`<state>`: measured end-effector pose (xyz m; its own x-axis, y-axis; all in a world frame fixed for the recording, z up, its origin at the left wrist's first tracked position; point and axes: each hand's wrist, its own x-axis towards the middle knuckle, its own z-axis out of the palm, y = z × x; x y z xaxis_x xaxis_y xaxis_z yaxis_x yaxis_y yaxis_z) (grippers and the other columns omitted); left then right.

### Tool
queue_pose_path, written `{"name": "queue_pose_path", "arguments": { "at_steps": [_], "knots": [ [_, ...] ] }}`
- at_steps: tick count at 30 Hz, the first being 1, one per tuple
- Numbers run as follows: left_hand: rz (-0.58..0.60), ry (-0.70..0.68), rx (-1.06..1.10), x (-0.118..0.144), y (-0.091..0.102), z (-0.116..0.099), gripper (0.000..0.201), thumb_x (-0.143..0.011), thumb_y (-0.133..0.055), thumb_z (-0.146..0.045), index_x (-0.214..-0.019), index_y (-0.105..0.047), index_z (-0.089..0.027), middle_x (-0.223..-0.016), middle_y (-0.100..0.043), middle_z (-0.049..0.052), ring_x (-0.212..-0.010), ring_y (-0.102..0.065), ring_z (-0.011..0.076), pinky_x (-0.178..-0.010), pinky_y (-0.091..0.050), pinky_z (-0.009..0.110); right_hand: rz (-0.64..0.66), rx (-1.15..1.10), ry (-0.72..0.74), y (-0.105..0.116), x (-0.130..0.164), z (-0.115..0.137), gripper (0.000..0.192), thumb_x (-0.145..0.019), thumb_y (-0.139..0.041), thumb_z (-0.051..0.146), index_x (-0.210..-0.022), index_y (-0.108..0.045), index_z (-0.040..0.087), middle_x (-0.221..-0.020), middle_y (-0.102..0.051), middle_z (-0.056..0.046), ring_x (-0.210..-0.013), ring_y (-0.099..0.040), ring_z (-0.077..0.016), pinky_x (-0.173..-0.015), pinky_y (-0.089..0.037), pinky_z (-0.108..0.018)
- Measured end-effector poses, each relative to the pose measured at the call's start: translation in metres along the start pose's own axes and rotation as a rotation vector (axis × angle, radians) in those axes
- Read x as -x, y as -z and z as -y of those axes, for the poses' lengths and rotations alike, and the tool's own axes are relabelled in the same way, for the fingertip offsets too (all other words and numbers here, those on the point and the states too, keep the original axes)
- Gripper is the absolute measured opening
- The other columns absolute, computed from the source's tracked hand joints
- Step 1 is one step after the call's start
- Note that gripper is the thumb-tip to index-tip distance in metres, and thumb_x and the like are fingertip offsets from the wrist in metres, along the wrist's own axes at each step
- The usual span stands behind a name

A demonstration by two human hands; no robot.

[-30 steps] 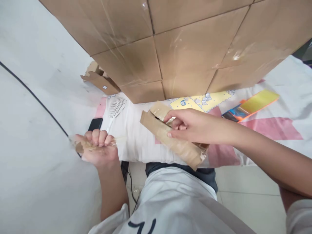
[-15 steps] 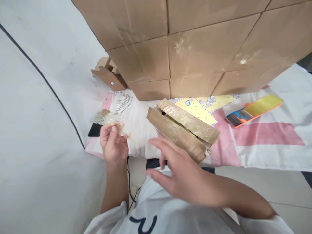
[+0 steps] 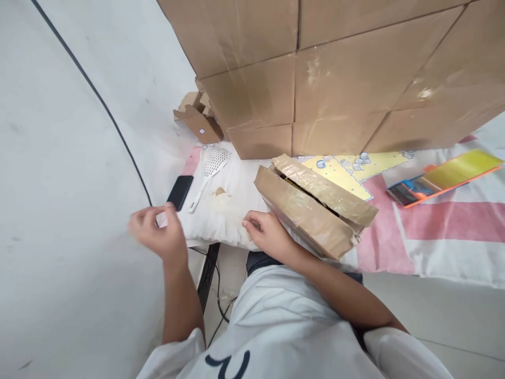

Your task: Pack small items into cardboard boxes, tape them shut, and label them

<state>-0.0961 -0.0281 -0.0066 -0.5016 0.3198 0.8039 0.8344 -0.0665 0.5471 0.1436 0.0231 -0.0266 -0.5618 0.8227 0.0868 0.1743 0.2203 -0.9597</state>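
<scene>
My left hand [image 3: 158, 231] is in the air by the wall, left of a black phone [image 3: 180, 192]. Its fingers are loosely bent and blurred, the thumb apart from them, with nothing visible in the grasp. Close to the front edge of the bedding, my right hand [image 3: 268, 231] has its fingers curled together; whatever they may hold is hidden. A scrap of clear tape with a torn brown bit [image 3: 220, 191] lies on the white cloth between the hands. Beside my right wrist rests a long, taped cardboard box [image 3: 311, 205], a dark gap running along its top.
A white slotted skimmer [image 3: 215, 162] lies behind the tape scrap. Large stacked cartons [image 3: 335, 79] form a wall at the back. A small torn carton [image 3: 201, 122] stands at back left. A yellow and orange package [image 3: 445, 179] lies right. A black cable [image 3: 98, 97] runs along the wall.
The clear tape has left my left hand and lies on the cloth. My left hand moved left; my right hand drew its fingers in. The view shifted, uncovering the skimmer's handle and the phone.
</scene>
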Motion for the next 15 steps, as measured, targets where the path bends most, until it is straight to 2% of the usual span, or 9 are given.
{"name": "queue_pose_path", "arguments": {
  "at_steps": [1, 2, 3, 6, 7, 8, 11, 13, 15],
  "knots": [
    [-0.032, -0.053, 0.021, -0.002, 0.005, 0.000, 0.007, -0.089, -0.073, -0.024, -0.081, -0.073, -0.023, -0.087, -0.060, 0.004, -0.096, -0.058, 0.0215, -0.103, -0.044, 0.041, 0.005, 0.022, 0.005, 0.001, 0.000, -0.001, 0.021, -0.095, -0.054, 0.022, -0.081, -0.067, 0.016, -0.062, -0.061, 0.003, -0.060, -0.053, -0.0105, -0.061, -0.032, -0.022],
    [0.004, -0.113, 0.055, -0.002, 0.008, -0.002, 0.004, -0.089, -0.072, -0.024, -0.087, -0.074, -0.022, -0.090, -0.063, 0.005, -0.097, -0.061, 0.0218, -0.102, -0.046, 0.041, 0.016, 0.050, 0.013, 0.002, -0.001, -0.001, 0.021, -0.096, -0.053, 0.022, -0.082, -0.067, 0.016, -0.063, -0.061, 0.002, -0.061, -0.053, -0.0107, -0.061, -0.032, -0.022],
    [0.120, -0.168, 0.096, 0.000, 0.010, -0.008, 0.009, -0.088, -0.074, -0.026, -0.096, -0.075, -0.022, -0.097, -0.067, 0.006, -0.102, -0.063, 0.0232, -0.102, -0.047, 0.041, 0.034, 0.083, 0.025, 0.003, -0.002, -0.001, 0.021, -0.097, -0.053, 0.022, -0.083, -0.068, 0.017, -0.065, -0.063, 0.002, -0.062, -0.054, -0.0109, -0.062, -0.033, -0.022],
    [0.705, -0.204, 0.178, 0.015, 0.006, -0.030, 0.056, -0.082, -0.081, -0.033, -0.135, -0.064, -0.024, -0.131, -0.069, 0.011, -0.127, -0.062, 0.0298, -0.113, -0.046, 0.047, 0.128, 0.181, 0.086, 0.003, -0.005, 0.000, 0.020, -0.099, -0.051, 0.022, -0.092, -0.070, 0.017, -0.079, -0.071, -0.002, -0.072, -0.062, -0.0126, -0.068, -0.036, -0.023],
    [0.863, -0.163, 0.196, 0.021, 0.003, -0.035, 0.063, -0.084, -0.079, -0.035, -0.142, -0.059, -0.025, -0.139, -0.066, 0.010, -0.131, -0.061, 0.0298, -0.115, -0.046, 0.046, 0.160, 0.212, 0.108, 0.003, -0.006, 0.000, 0.021, -0.100, -0.049, 0.021, -0.096, -0.069, 0.017, -0.085, -0.073, -0.004, -0.076, -0.065, -0.0139, -0.070, -0.037, -0.023],
    [0.960, -0.109, 0.217, 0.027, -0.002, -0.039, 0.060, -0.088, -0.075, -0.036, -0.145, -0.057, -0.026, -0.142, -0.066, 0.010, -0.132, -0.061, 0.0286, -0.115, -0.048, 0.045, 0.188, 0.244, 0.125, 0.002, -0.007, 0.000, 0.022, -0.101, -0.048, 0.021, -0.100, -0.069, 0.016, -0.090, -0.075, -0.006, -0.080, -0.067, -0.0155, -0.071, -0.038, -0.024],
    [1.010, 0.053, 0.276, 0.042, -0.012, -0.037, 0.034, -0.097, -0.063, -0.036, -0.129, -0.070, -0.025, -0.129, -0.074, 0.007, -0.120, -0.070, 0.0249, -0.107, -0.055, 0.042, 0.220, 0.300, 0.137, -0.002, -0.007, -0.005, 0.025, -0.100, -0.046, 0.018, -0.114, -0.066, 0.014, -0.103, -0.076, -0.012, -0.092, -0.070, -0.0202, -0.076, -0.042, -0.027],
    [0.971, 0.132, 0.271, 0.050, -0.017, -0.032, 0.028, -0.096, -0.063, -0.037, -0.119, -0.075, -0.025, -0.122, -0.076, 0.007, -0.114, -0.073, 0.0249, -0.105, -0.057, 0.042, 0.197, 0.258, 0.100, -0.005, -0.006, -0.010, 0.029, -0.099, -0.048, 0.017, -0.123, -0.065, 0.016, -0.109, -0.076, -0.011, -0.096, -0.071, -0.0207, -0.079, -0.044, -0.028],
    [0.893, 0.163, 0.242, 0.055, -0.019, -0.027, 0.026, -0.095, -0.065, -0.037, -0.115, -0.076, -0.025, -0.123, -0.076, 0.008, -0.113, -0.073, 0.0250, -0.105, -0.057, 0.044, 0.130, 0.173, 0.021, -0.009, -0.006, -0.016, 0.030, -0.098, -0.053, 0.020, -0.124, -0.067, 0.018, -0.106, -0.078, -0.009, -0.092, -0.072, -0.0190, -0.080, -0.046, -0.027]
  ]
}}
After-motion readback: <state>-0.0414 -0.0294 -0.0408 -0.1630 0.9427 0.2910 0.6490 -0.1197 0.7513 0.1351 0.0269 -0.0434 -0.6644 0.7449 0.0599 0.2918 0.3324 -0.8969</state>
